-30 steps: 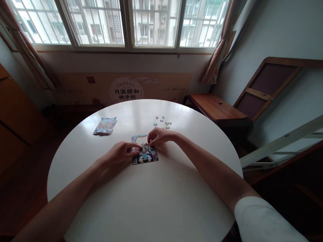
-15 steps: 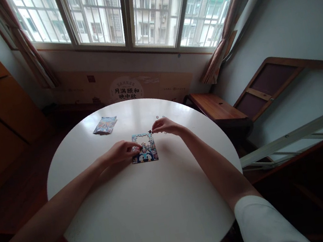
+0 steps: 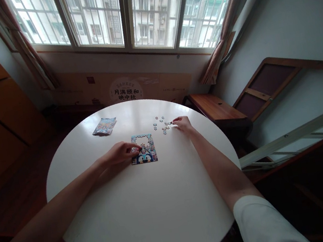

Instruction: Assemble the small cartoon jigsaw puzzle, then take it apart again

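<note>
1. the puzzle [image 3: 144,154] lies flat near the middle of the round white worktop [image 3: 151,208]. it is a small upright rectangle with a colourful lower half and border. a pale unfilled gap sits in its upper middle, and the picture on it is too small to read.
2. the left hand [image 3: 120,153] rests on the worktop with fingers curled together, fingertips on the puzzle's left edge. i cannot tell whether a piece sits under them.
3. the right hand [image 3: 182,124] is well apart from the puzzle, up and to its right. its fingertips are drawn together at the right end of the loose pieces [image 3: 160,123]. whether they are clamped on one is too small to tell.
4. the loose pieces lie scattered on the worktop beyond the puzzle's upper right corner, and their prints cannot be made out.
5. a printed packet [image 3: 104,126] lies flat toward the worktop's far left. its contents are hidden.
6. the near rim of the worktop is cut off by a white sleeve [image 3: 263,223].
7. behind it, a cardboard box [image 3: 126,89] stands under the barred window [image 3: 123,14].
8. a wooden bench [image 3: 214,108] stands at the right.
</note>
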Tool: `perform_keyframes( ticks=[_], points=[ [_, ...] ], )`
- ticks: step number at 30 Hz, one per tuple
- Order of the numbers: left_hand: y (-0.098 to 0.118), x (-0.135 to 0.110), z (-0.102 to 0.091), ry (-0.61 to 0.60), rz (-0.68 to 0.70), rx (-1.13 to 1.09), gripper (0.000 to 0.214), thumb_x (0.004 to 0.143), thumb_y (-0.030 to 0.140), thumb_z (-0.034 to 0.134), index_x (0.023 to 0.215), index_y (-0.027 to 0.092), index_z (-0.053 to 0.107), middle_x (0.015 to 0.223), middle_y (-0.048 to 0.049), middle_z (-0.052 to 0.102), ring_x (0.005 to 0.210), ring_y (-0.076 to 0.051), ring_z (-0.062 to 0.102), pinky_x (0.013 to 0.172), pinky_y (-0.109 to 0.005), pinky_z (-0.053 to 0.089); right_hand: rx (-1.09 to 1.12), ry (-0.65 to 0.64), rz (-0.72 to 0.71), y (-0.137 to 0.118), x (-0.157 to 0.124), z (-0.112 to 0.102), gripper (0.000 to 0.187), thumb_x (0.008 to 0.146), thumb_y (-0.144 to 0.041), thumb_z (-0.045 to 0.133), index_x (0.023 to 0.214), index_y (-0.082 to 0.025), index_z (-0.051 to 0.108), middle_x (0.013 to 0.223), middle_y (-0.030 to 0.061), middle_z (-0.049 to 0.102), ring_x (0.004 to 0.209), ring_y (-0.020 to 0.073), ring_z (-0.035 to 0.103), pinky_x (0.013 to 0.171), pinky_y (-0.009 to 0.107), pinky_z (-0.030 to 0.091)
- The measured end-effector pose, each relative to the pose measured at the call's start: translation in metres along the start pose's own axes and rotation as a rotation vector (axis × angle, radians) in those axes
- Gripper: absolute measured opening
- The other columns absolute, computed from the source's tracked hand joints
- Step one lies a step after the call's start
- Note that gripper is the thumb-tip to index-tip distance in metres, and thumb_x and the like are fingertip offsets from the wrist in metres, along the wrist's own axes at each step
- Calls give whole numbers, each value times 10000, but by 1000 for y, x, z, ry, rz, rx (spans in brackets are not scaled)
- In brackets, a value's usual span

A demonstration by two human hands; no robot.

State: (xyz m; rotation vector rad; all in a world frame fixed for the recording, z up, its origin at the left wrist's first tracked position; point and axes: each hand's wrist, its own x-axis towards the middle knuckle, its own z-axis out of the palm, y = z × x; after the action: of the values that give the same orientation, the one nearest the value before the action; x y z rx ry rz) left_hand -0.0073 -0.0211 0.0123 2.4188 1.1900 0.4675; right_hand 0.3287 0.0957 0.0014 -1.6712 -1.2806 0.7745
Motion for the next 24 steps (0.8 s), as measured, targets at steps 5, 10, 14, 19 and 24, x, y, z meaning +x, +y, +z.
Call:
perform_keyframes(
  ticks=[5,10,14,19,24],
  points=[
    [2,1,0,-1,10,5,454,842,502,509,1084,168,698,532,53,358,500,-72,281,495,-203,195,-83,3,-6,7,1,0,155,636,-152,644,778,-132,700,779,64,699,609,129,618,533,206,467],
    [6,1,-2,8,14,4,444,843,491,511,1063,159,707,526,53,358,502,-73,260,493,-205,188,-240,12,-50,3,-3,-3,159,636,-158,638,772,-143,719,747,54,703,644,135,614,554,203,444],
    [7,1,-3,-1,-5,-1,444,842,496,509,1069,168,705,528,55,348,506,-74,266,498,-203,191,-291,-6,-56,0,-4,-5,145,641,-169,658,769,-142,719,779,62,708,678,138,618,594,208,450],
    [5,1,-2,-2,-4,-10,450,838,504,511,1073,172,704,533,56,336,506,-74,274,498,-202,193,-325,-25,-78,0,-5,-5,153,671,-164,662,813,-139,713,830,67,699,698,134,612,629,215,453],
    [2,2,0,0,-7,-17,469,832,525,510,1079,174,701,533,59,336,510,-75,270,501,-205,194,-478,-10,-260,-2,-6,4,253,801,-283,598,1012,-199,711,915,76,643,880,184,582,827,292,438]
  ],
)
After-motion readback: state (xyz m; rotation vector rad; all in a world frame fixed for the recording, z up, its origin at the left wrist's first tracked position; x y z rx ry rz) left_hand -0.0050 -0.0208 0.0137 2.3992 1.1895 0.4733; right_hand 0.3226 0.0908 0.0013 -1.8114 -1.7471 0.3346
